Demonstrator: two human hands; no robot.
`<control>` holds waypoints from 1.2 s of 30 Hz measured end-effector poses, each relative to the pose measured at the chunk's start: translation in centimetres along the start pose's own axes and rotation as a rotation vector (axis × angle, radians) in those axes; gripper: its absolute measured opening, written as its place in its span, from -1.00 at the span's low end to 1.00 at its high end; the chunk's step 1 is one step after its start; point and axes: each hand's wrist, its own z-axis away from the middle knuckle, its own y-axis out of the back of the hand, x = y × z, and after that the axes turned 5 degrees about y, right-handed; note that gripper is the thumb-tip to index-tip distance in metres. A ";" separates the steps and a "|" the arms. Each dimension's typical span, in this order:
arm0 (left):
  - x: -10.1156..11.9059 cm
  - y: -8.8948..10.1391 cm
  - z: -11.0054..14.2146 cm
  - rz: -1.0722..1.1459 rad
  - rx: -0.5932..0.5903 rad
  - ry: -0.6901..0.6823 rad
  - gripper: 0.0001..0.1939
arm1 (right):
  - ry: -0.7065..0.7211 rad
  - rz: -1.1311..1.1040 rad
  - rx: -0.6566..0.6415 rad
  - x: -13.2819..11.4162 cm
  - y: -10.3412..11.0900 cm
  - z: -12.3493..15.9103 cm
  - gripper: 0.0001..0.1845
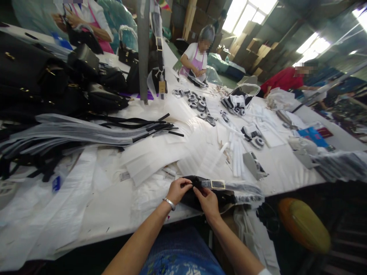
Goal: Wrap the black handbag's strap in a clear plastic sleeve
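Observation:
A black handbag lies at the table's front edge, partly hidden under my hands. Its strap, black at the near end and wrapped in clear film, runs off to the right and carries a gold buckle. My left hand, with a silver bangle at the wrist, is closed in a pinch on the black end of the strap. Close beside it, my right hand pinches the same strap end, thumb and fingers together. The exact joint between strap and bag is too small to make out.
White foam sheets cover the table ahead. Film-wrapped straps and black handbags pile up at left. A grey post rises from the table. Rolled straps lie farther back. Several co-workers stand around the table.

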 end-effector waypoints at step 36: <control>0.5 1.6 -2.5 -0.180 -0.285 -0.085 -0.84 | 0.045 0.200 0.002 0.1 0.8 -1.2 -0.62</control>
